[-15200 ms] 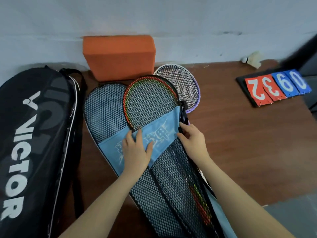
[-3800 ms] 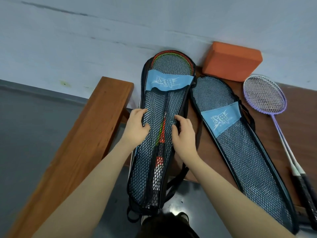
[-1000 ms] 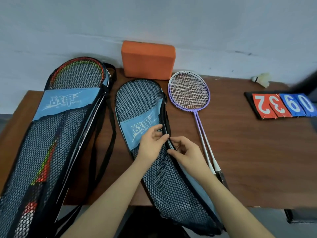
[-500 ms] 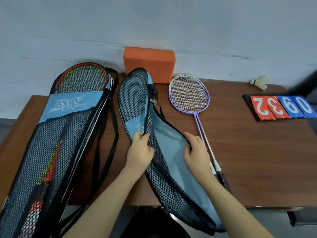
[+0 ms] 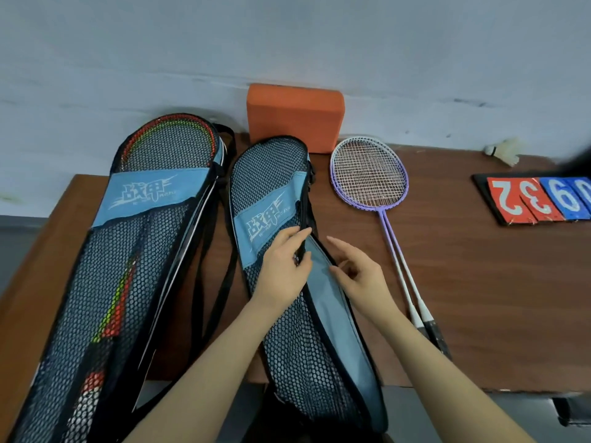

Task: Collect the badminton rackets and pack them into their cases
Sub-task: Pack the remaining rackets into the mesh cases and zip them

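Observation:
Two black mesh racket cases with blue bands lie on the wooden table [image 5: 499, 302]. The left case [image 5: 105, 302] holds red-and-green rackets, their heads showing at its top. The middle case [image 5: 307, 353] lies unzipped along its right edge, its blue lining showing. My left hand [image 5: 284, 266] pinches the case's upper flap at the open edge. My right hand [image 5: 358, 273] hovers just right of the opening, fingers loosely bent, holding nothing. Two purple-and-white rackets [image 5: 371, 177] lie stacked on the table right of the case, handles toward me.
An orange foam block [image 5: 294, 116] stands against the wall behind the cases. A flip scoreboard [image 5: 537, 199] with red and blue number cards lies at the right edge. A white shuttlecock [image 5: 505, 151] rests at the back right. Both cases overhang the table's front edge.
The middle case's flap, lifted wide half a second ago, has dropped lower. My right hand has let go of the case's right edge and now hovers beside it.

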Demonstrator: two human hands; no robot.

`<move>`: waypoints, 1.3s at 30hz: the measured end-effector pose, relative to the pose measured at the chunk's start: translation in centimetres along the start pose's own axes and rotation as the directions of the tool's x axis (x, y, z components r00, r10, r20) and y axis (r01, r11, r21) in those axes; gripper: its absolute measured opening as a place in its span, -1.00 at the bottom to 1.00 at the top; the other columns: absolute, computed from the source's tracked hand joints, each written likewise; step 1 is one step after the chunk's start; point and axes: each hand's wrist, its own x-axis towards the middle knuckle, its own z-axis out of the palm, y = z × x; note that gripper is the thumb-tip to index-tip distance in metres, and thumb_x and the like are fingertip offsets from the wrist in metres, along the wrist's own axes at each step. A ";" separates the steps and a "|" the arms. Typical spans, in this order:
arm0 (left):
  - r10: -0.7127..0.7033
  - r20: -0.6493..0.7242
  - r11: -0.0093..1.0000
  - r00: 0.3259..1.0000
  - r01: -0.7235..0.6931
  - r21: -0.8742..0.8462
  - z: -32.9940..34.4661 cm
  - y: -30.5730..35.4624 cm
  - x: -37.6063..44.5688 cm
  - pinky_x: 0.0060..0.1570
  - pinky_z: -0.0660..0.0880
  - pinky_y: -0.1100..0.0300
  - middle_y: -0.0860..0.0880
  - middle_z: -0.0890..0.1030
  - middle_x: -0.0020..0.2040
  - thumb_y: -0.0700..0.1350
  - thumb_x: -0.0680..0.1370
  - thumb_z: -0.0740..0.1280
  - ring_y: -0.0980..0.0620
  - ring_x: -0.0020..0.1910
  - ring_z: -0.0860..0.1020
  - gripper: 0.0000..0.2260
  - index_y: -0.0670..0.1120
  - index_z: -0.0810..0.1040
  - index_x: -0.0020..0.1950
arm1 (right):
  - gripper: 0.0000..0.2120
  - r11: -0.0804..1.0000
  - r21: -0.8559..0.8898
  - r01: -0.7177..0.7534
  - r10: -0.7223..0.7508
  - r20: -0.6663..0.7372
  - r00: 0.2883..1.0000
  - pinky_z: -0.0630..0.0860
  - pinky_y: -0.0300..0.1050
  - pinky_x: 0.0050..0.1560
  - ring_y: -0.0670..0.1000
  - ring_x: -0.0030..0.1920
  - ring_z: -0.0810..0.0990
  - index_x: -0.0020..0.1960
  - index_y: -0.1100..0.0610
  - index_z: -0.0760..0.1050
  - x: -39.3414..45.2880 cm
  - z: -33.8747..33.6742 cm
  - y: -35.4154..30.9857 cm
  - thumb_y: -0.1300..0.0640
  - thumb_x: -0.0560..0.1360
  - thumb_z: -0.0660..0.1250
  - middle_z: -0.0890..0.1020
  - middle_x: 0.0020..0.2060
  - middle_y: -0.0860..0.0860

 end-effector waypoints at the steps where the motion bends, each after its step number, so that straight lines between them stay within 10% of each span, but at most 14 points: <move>1: -0.003 -0.030 1.000 1.000 0.002 -0.020 -0.2 0.2 0.1 -0.15 0.45 0.31 0.00 0.45 0.24 -0.25 0.52 0.28 0.16 -0.33 0.42 -0.62 -0.07 0.44 0.34 | -0.51 0.999 -0.039 0.028 -0.028 -0.004 1.000 0.45 -0.38 -0.10 -0.16 -0.25 0.47 0.33 -0.04 0.42 0.3 -0.2 0.2 0.32 0.47 0.32 0.54 -0.13 -0.03; 8: 0.056 -0.202 0.998 0.978 -0.056 0.005 0.5 1.8 1.9 -0.25 0.38 0.43 0.00 0.50 0.00 -0.32 0.49 0.29 0.19 -0.35 0.39 -0.66 -0.18 0.50 0.26 | -0.61 0.985 -0.174 -0.017 0.006 -0.063 0.998 0.31 -0.52 -0.04 -0.20 -0.13 0.45 0.26 0.15 0.49 2.0 -2.8 3.6 0.41 0.49 0.21 0.43 -0.13 0.00; 22: -0.103 -0.025 0.991 0.994 0.105 0.079 6.7 1.8 3.6 -0.09 0.32 0.46 0.05 0.46 0.05 -0.26 0.50 0.29 0.23 -0.22 0.42 -0.66 -0.14 0.49 0.28 | -0.57 0.810 -0.359 -0.463 0.404 -0.232 0.885 0.46 0.03 0.00 0.17 0.05 0.51 0.24 0.19 0.45 1.7 -7.6 12.0 -0.02 0.46 0.37 0.52 0.03 0.12; 39: -0.196 0.012 0.976 0.981 0.194 0.096 8.4 0.5 3.6 -0.10 0.34 0.57 0.12 0.45 0.11 -0.18 0.53 0.27 0.39 -0.09 0.43 -0.66 -0.06 0.46 0.31 | -0.82 0.751 -0.507 -0.424 0.374 -0.203 0.905 0.40 -0.04 -0.30 0.23 -0.18 0.51 0.08 0.16 0.51 0.7 -8.9 12.7 0.20 0.50 0.23 0.46 -0.12 0.08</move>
